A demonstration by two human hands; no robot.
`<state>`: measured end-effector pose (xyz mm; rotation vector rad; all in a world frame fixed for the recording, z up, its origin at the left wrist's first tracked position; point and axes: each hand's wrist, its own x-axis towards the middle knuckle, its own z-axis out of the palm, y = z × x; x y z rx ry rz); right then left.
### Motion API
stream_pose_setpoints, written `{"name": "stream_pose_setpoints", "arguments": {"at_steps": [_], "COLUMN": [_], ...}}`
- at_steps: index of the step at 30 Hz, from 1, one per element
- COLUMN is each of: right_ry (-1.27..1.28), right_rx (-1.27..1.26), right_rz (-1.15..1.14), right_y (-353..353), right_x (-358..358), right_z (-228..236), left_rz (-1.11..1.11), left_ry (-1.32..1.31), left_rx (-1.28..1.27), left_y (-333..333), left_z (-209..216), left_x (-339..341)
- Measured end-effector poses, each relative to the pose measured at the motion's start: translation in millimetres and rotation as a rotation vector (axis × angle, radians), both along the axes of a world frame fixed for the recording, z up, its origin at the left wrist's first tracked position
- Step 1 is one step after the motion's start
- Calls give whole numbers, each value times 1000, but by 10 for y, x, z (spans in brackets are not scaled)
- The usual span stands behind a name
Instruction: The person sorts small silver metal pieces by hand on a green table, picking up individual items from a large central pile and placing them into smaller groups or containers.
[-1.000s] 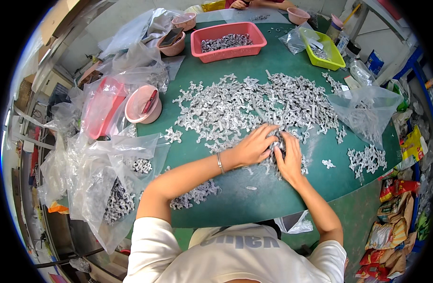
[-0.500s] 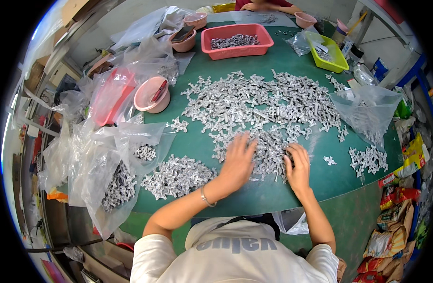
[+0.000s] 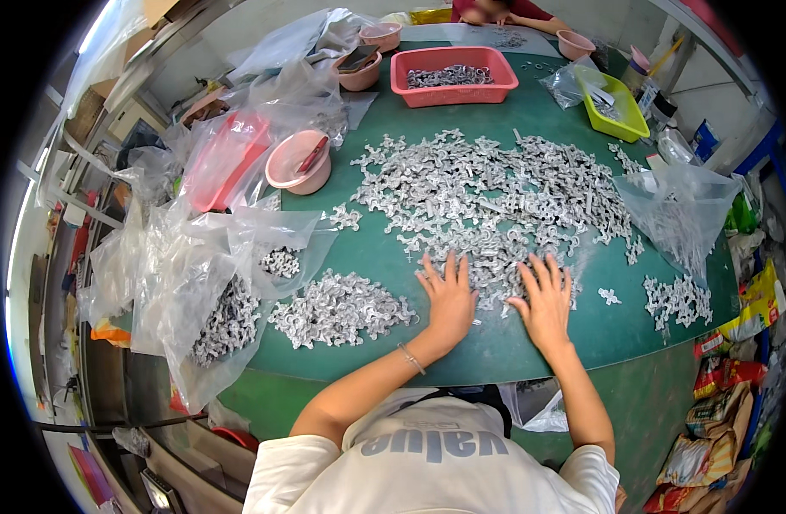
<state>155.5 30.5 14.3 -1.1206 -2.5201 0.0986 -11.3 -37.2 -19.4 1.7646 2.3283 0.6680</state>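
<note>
My left hand has slid right; both hands, the right hand beside it, lie flat, fingers spread, on the grey metal parts.

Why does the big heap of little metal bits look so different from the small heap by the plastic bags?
The big heap of metal pieces spreads wide and loose across the middle of the green table; the small heap sits bunched together near the clear bags. Both flat hands, the left hand and right hand, rest at the big heap's near edge; neither touches the small heap. Both heaps hold similar silvery grey pieces.
</note>
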Motion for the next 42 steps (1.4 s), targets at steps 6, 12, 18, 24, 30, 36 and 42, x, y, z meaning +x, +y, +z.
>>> {"name": "stream_pose_setpoints", "arguments": {"at_steps": [6,12,18,24,30,36,42], "right_ry": [106,352,255,1105,1397,1229,1189], "right_rx": [-2,-36,25,-972,-1508,-1279,-1173], "right_rz": [-148,-34,23,-134,27,94,103], "right_y": [279,353,559,198,-251,-446,-515], "right_x": [247,-117,-492,-335,-243,-234,-200], "right_z": [-54,160,55,195,340,499,611], "left_rz": [-113,-249,-337,-251,-187,-169,-178], "left_ry": [-160,-337,-464,-697,-1208,-1304,-1340], "left_rx": [152,162,205,231,288,326,346], "left_y": [127,-113,-334,-436,-399,-452,-452], "left_z": [53,291,488,638,765,883,883], "left_x": [231,216,102,-97,-39,-36,-15]}}
